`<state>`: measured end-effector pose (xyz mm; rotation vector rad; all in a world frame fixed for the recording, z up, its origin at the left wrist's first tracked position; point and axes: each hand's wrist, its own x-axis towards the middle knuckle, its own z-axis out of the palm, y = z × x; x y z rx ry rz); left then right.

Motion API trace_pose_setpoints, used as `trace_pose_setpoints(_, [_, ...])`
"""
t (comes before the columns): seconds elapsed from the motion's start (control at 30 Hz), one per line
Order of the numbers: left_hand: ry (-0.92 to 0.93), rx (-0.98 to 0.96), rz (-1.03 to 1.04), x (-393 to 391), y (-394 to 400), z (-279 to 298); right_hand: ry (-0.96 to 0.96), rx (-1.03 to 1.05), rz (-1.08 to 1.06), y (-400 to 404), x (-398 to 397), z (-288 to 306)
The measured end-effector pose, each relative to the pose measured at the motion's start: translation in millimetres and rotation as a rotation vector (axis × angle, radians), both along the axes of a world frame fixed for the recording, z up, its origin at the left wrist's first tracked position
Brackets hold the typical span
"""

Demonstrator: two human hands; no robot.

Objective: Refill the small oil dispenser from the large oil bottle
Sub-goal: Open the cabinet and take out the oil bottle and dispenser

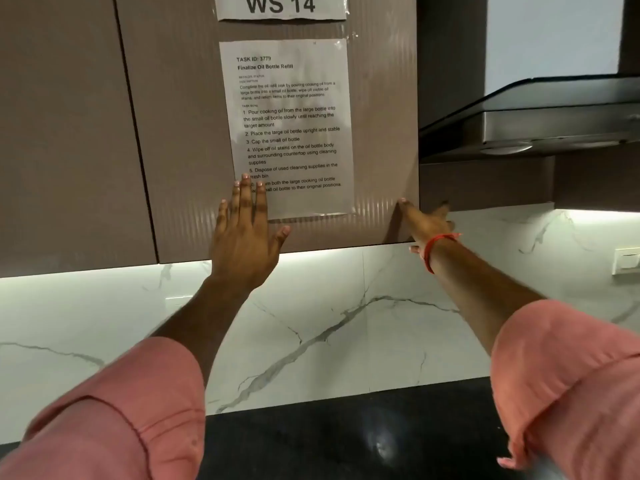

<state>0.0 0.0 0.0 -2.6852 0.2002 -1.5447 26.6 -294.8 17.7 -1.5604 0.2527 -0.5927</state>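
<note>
Both our hands are raised to the brown cabinet door, left hand flat with fingers straight over the taped task sheet, right hand open at the door's right edge, neither oil bottle in our view.

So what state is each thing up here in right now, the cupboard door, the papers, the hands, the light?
Cabinet door: looks shut, flush with its neighbour.
Task sheet: taped flat on the door, lower left corner covered by fingers.
WS 14 sign: taped above it, cut off by the frame.
Left hand: open, flat against the door.
Right hand: fingers at the door's right edge; grip unclear.
Under-cabinet light: on.
Oil bottles: not in view.
</note>
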Motion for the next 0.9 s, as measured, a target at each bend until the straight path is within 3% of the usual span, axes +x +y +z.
trace_pose_setpoints(0.2, [0.001, 0.010, 0.035, -2.7, -2.4, -3.2, -0.067, 0.446, 0.236, -18.6, 8.6, -2.9])
trace_pose_setpoints(0.4, [0.019, 0.018, 0.050, -9.4, -9.5, -3.9, -0.105, 0.597, 0.311, -20.7, 9.3, -13.2])
trace_pose_setpoints(0.53, [0.016, 0.023, 0.058, -13.8, -17.3, -2.9, -0.117, 0.524, 0.217, -13.8, 3.7, -18.1])
trace_pose_setpoints(0.63, [0.019, 0.018, 0.070, -20.3, -25.6, 0.2, -0.143, 0.341, 0.153, -14.4, -2.8, -22.9])
trace_pose_setpoints(0.9, [-0.021, -0.041, -0.016, -56.8, -60.8, 20.2, -0.391, -0.154, 0.256, -26.9, -58.2, -0.5])
